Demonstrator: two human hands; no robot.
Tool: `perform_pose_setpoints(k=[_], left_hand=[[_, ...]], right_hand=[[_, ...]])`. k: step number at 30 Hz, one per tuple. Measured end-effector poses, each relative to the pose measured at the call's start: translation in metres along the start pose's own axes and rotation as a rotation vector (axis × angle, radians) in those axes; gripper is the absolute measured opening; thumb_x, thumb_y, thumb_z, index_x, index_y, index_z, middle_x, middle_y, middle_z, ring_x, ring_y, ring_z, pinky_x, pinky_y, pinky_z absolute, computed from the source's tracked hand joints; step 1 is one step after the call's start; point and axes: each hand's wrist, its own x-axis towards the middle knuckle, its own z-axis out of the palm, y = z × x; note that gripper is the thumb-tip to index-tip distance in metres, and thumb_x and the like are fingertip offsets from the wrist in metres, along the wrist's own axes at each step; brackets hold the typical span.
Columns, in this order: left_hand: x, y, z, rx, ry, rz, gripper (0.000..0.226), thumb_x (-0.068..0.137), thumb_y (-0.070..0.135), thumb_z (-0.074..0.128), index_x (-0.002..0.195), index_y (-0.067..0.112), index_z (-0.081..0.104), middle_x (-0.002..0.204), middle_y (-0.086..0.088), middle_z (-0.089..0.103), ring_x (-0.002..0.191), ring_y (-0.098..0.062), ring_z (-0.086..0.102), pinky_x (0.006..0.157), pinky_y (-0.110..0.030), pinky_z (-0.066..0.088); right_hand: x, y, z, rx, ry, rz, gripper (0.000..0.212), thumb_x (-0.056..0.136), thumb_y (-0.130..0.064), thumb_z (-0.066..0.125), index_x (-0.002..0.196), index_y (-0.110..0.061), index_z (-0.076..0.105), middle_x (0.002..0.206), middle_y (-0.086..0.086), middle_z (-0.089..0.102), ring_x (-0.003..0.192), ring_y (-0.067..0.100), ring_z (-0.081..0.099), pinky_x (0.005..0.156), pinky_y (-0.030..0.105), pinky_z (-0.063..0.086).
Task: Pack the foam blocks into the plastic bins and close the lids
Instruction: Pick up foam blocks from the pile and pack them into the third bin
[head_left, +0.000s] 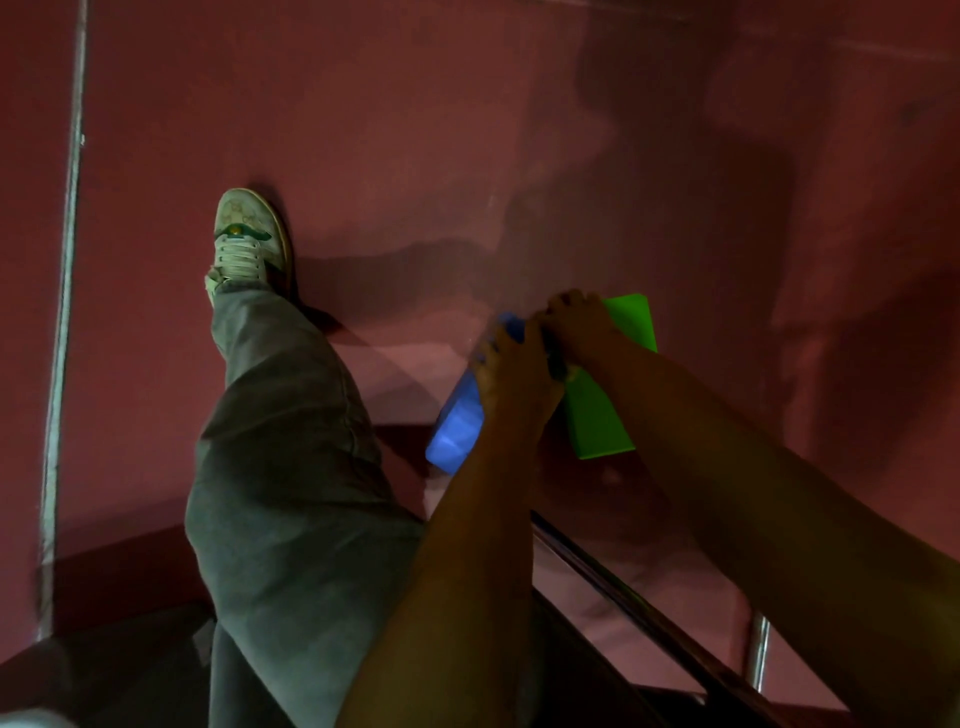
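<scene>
While L hand (514, 376) grips blue block (457, 426), R hand (579, 325) grips green block (597, 415) just beside.

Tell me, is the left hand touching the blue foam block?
Touching. The head view shows the left hand over the blue foam block, its fingers curled round the block's left edge.

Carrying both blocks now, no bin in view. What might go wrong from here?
1. The left hand and right hand grip the blue foam block and green foam block near one end only. The free ends could swing apart and one block may slip.
2. The person is mid-stride, shoe forward, in dim light with a metal rail close by. A stumble or bump seems possible.
</scene>
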Motion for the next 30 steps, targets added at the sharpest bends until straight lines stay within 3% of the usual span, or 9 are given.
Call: perform_pose_setpoints(k=[6,11,16,20,23,30], left_hand=[[0.009,-0.004,0.001,-0.111,0.017,-0.005,0.047,0.091,0.036,0.052,0.136,0.023,0.043,0.136,-0.016,0.042,0.116,-0.040,0.048,0.095,-0.050,0.044],[0.013,-0.004,0.004,-0.123,-0.021,-0.003,0.063,0.090,0.045,0.055,0.148,0.026,0.037,0.143,-0.017,0.038,0.123,-0.041,0.045,0.099,-0.052,0.044],[0.017,-0.004,0.003,-0.110,-0.017,-0.016,0.067,0.092,0.041,0.062,0.151,0.027,0.033,0.144,-0.015,0.037,0.124,-0.037,0.047,0.098,-0.045,0.043],[0.012,0.000,-0.003,-0.136,0.031,-0.006,0.065,0.088,0.040,0.063,0.145,0.019,0.040,0.136,-0.015,0.043,0.117,-0.037,0.049,0.095,-0.045,0.042],[0.011,0.004,-0.007,-0.136,0.029,0.000,0.061,0.088,0.036,0.061,0.143,0.018,0.041,0.134,-0.015,0.043,0.115,-0.037,0.050,0.091,-0.046,0.044],[0.010,0.002,-0.008,-0.181,0.106,0.034,0.060,0.083,0.024,0.065,0.140,0.018,0.046,0.131,-0.016,0.046,0.108,-0.037,0.051,0.084,-0.046,0.046]], right_hand=[[0.001,0.006,0.005,0.054,-0.003,-0.003,0.056,0.097,-0.037,0.056,0.146,-0.020,0.037,0.151,0.013,0.033,0.142,0.038,0.027,0.106,0.050,0.033],[0.003,0.014,0.002,0.120,-0.105,0.128,0.099,0.084,-0.043,0.073,0.156,-0.012,0.011,0.158,0.015,0.021,0.143,0.038,0.028,0.113,0.051,0.027],[0.009,0.019,0.008,0.133,-0.118,0.068,0.109,0.076,-0.049,0.079,0.155,-0.014,0.015,0.157,0.016,0.024,0.143,0.037,0.027,0.113,0.054,0.026],[0.015,0.021,0.010,0.207,-0.084,0.030,0.087,0.088,-0.036,0.071,0.152,-0.007,0.019,0.156,0.020,0.027,0.145,0.041,0.020,0.117,0.052,0.023],[0.017,0.027,0.009,0.207,-0.107,0.013,0.062,0.099,-0.032,0.054,0.150,-0.009,0.027,0.151,0.018,0.037,0.137,0.038,0.037,0.109,0.044,0.034],[0.000,0.038,-0.011,0.236,-0.001,0.035,0.045,0.098,-0.031,0.054,0.137,-0.011,0.044,0.141,0.017,0.045,0.127,0.037,0.045,0.105,0.046,0.039]])
